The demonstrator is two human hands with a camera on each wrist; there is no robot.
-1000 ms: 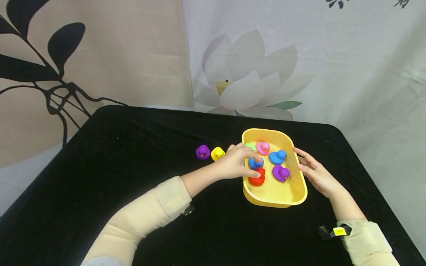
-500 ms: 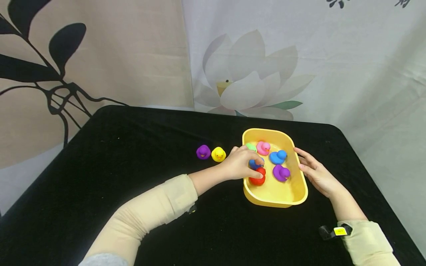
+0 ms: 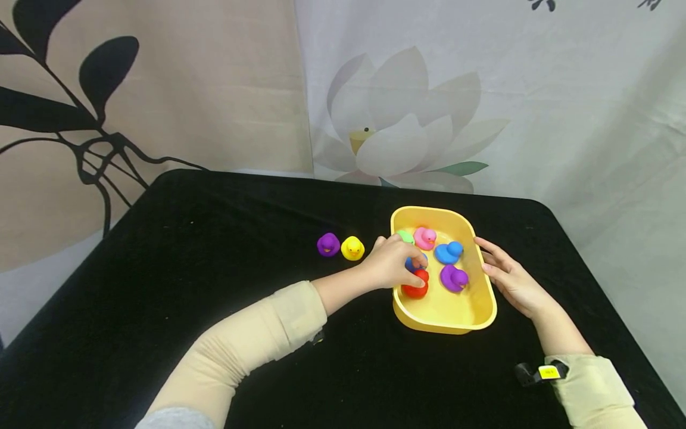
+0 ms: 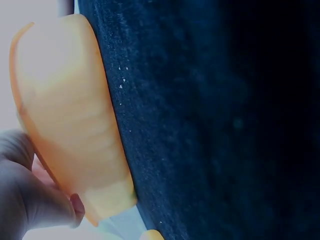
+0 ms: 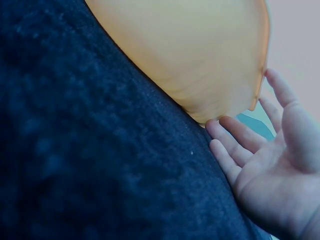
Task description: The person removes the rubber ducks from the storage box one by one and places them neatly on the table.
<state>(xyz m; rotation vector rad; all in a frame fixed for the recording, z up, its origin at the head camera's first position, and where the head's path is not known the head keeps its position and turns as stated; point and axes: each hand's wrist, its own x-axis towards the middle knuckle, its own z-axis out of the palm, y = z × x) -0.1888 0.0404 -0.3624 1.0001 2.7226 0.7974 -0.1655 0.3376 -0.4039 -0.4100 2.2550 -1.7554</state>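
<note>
Left sleeve (image 3: pixel 268 328) has slid slightly toward the right compared with a second ago, and the fingers of the left hand (image 3: pixel 390 264) now cover more of a blue duck (image 3: pixel 410 265). The yellow tray (image 3: pixel 439 307) stays in place on the black cloth (image 3: pixel 214 256). The left hand reaches over the tray's left rim with bent fingers, leaving a narrow gap to the thumb. Its fingertips are over the blue duck and its thumb overlaps a red duck (image 3: pixel 415 291); whether either is pinched cannot be told. Both ducks are inside the tray on its left side, the blue one mostly hidden. Behind the hand, a green duck (image 3: pixel 405 236) is partly covered. A pink duck (image 3: pixel 425 238), a second blue duck (image 3: pixel 448 252) and a purple duck (image 3: pixel 454 278) show fully in the tray. Outside, left of it, a yellow duck (image 3: pixel 352 248) sits just beside another purple one (image 3: pixel 328 245).

The right hand (image 3: pixel 514 286) has its fingers extended and relaxed, touching the tray's outer right side without gripping. Both wrist views are blurry, and the tray's wall hides the ducks inside. In the left one, glare washes out the wall, and a small yellow shape is cut off at the bottom edge.
</note>
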